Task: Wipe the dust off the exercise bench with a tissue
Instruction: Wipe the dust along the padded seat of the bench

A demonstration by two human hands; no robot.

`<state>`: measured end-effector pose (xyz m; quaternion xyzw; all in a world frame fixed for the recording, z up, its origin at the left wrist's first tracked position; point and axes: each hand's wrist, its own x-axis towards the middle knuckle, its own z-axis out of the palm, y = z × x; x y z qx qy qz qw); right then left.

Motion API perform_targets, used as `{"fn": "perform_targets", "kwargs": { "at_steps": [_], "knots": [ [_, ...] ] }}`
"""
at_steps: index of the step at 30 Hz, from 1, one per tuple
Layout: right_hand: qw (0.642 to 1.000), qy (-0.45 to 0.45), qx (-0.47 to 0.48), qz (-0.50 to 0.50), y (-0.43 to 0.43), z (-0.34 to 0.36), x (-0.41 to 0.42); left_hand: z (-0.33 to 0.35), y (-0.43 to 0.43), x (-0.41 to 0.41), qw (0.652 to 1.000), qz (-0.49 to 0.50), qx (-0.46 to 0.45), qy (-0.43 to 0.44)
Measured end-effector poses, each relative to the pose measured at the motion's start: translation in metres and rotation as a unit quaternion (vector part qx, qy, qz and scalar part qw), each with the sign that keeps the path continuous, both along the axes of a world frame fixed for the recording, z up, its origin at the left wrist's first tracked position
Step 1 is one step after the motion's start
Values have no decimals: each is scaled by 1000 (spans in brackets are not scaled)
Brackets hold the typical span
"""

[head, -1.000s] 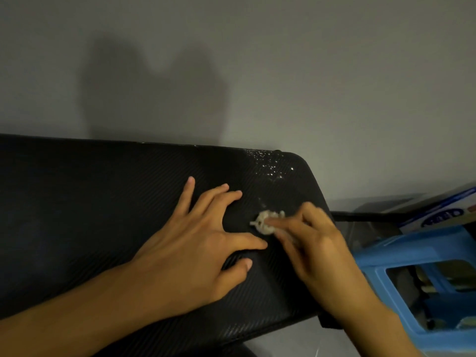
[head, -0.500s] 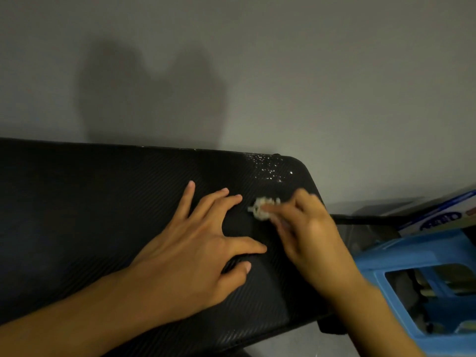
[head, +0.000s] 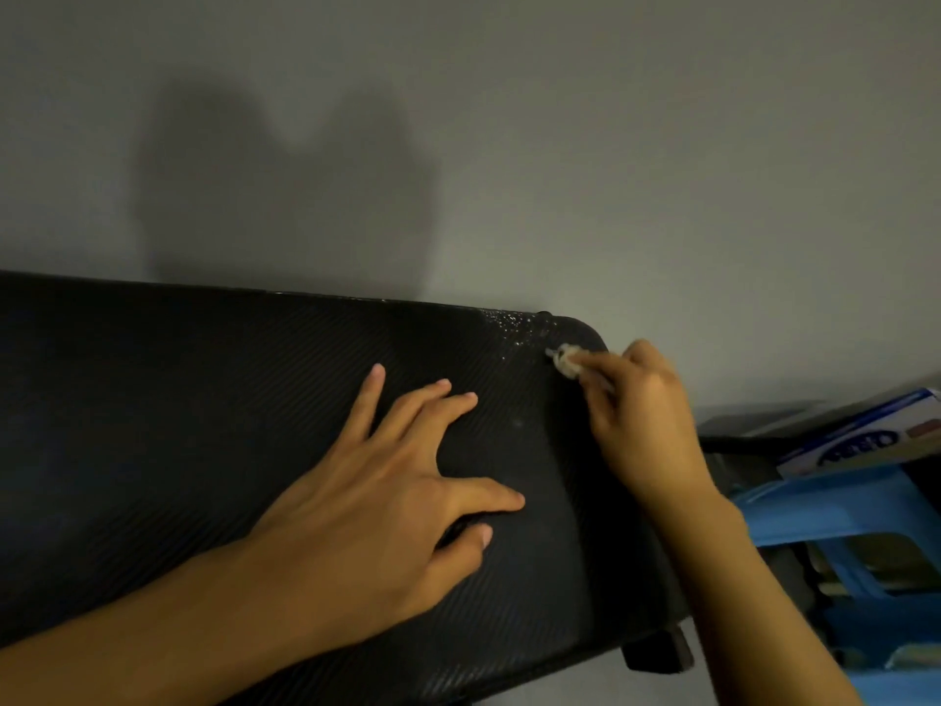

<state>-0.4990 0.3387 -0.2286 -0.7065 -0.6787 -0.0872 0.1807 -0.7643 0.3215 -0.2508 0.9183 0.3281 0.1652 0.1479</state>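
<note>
Your left hand (head: 377, 507) flat, fingers spread wide on exercise bench (head: 153, 425). Your right hand (head: 646, 420) pinches balled tissue (head: 565, 361) at far-right corner, beside dust specks (head: 509, 323).

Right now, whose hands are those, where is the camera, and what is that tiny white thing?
No machine here: these are a person's two bare hands. The picture comes from a camera worn on the person's head, looking forward and down, so you see what they see. The big black pad is an exercise bench. The left hand lies flat on it with fingers spread, holding nothing. The right hand pinches a small crumpled tissue and presses it near the bench's far right corner, where pale dust specks shine. Beside the bench stands a blue plastic stool, with a white and blue box by it. The grey wall behind shows a shadow.
</note>
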Motion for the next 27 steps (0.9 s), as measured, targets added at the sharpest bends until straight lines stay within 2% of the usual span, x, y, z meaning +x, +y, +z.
{"fn": "perform_targets", "kwargs": {
  "at_steps": [2,4,8,10,13,15,17,21,23,27],
  "knots": [
    [997,36,7,-70,32,-4,3,0,0,0,1000,2,5,5],
    [996,45,10,-81,42,-5,-10,0,-1,0,1000,4,7,9],
    [997,29,-17,71,-4,3,-34,0,0,0,1000,3,17,9],
    [994,16,-39,105,-21,8,-25,0,-1,1,1000,5,18,3],
    [1000,-16,-17,20,12,8,1,-1,0,0,1000,4,16,0],
    [998,11,-10,-66,47,5,1,-1,0,1,1000,3,19,2],
    [996,33,-10,-82,67,1,-21,-2,0,1,1000,3,21,2],
    [994,32,-29,97,28,4,-71,-2,1,2,1000,0,17,-2],
    [990,36,-46,131,7,9,-67,-3,1,2,1000,-2,19,-3],
    [1000,13,0,19,43,2,-32,-4,1,3,1000,0,17,-15]
  ]
}}
